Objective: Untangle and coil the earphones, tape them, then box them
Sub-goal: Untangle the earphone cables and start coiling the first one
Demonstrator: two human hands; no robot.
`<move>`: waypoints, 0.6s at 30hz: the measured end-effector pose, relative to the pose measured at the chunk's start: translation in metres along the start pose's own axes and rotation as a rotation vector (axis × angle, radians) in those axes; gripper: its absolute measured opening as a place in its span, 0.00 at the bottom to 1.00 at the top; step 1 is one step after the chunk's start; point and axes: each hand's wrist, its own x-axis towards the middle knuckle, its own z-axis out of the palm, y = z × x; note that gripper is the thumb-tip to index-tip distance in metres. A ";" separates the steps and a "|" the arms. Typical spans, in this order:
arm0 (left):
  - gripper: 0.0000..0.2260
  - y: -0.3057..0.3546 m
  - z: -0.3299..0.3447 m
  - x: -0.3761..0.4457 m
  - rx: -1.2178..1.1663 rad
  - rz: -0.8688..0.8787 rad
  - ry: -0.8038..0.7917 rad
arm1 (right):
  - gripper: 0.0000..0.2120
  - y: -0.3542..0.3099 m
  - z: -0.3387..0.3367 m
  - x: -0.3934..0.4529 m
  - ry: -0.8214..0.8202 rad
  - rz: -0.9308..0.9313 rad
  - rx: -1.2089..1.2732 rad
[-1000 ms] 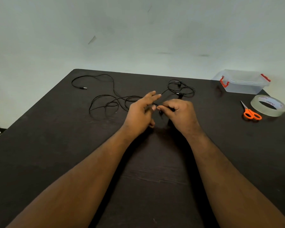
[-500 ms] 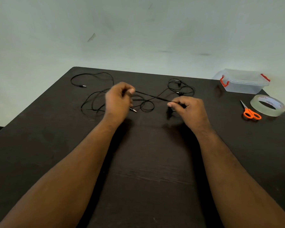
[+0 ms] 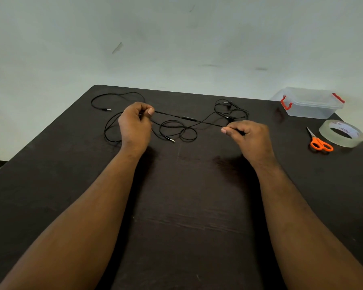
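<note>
**wirewrangler:** So the earphones [image 3: 176, 130] are thin, limp, near-weightless cord, I'd guess, sprawled on the table [image 3: 187, 206] in loops. Left hand [image 3: 134, 124] pinches one stretch at its fingertips, right hand [image 3: 247, 135] pinches the other end, thumb on forefinger, a taut line running between them with what looks like the inline remote on it.

**knotty_pete:** Looks snaggy. Loose loops sag just below that line, a bunch past the right fingers. I'd hold near the remote and pull gently, since thin wire probably kinks.

Bare table [image 3: 187, 206] near; cable loops [image 3: 176, 130] clutter beyond.
</note>
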 end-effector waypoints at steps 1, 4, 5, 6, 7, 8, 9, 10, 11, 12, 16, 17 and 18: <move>0.05 -0.001 -0.002 0.001 0.001 -0.004 0.007 | 0.05 0.002 -0.001 0.000 -0.001 0.017 -0.007; 0.05 -0.006 -0.008 0.004 0.007 -0.032 0.056 | 0.05 0.013 -0.003 -0.002 0.005 0.127 -0.031; 0.05 -0.007 -0.010 0.006 0.011 -0.041 0.067 | 0.05 0.015 -0.003 -0.002 0.005 0.156 -0.026; 0.05 -0.008 -0.011 0.006 0.016 -0.045 0.070 | 0.06 0.017 -0.003 -0.003 0.001 0.170 -0.023; 0.04 -0.008 -0.012 0.006 0.021 -0.045 0.071 | 0.06 0.017 -0.003 -0.003 -0.004 0.174 -0.027; 0.04 -0.008 -0.012 0.006 0.028 -0.042 0.070 | 0.06 0.017 -0.003 -0.003 -0.005 0.175 -0.029; 0.04 -0.008 -0.013 0.007 0.035 -0.040 0.067 | 0.06 0.017 -0.003 -0.003 -0.004 0.178 -0.028; 0.05 -0.007 -0.013 0.007 0.041 -0.041 0.062 | 0.06 0.016 -0.004 -0.003 -0.002 0.177 -0.026; 0.05 -0.007 -0.014 0.007 0.043 -0.044 0.059 | 0.06 0.016 -0.004 -0.003 -0.001 0.176 -0.027; 0.05 -0.007 -0.014 0.008 0.046 -0.050 0.056 | 0.06 0.016 -0.004 -0.003 0.000 0.177 -0.032; 0.04 -0.007 -0.015 0.007 0.055 -0.051 0.037 | 0.05 0.018 -0.006 -0.003 0.015 0.191 -0.044; 0.04 -0.007 -0.014 0.007 0.051 -0.053 0.034 | 0.05 0.018 -0.006 -0.004 0.018 0.199 -0.040; 0.05 -0.006 -0.014 0.006 0.044 -0.053 0.032 | 0.05 0.018 -0.006 -0.004 0.022 0.210 -0.034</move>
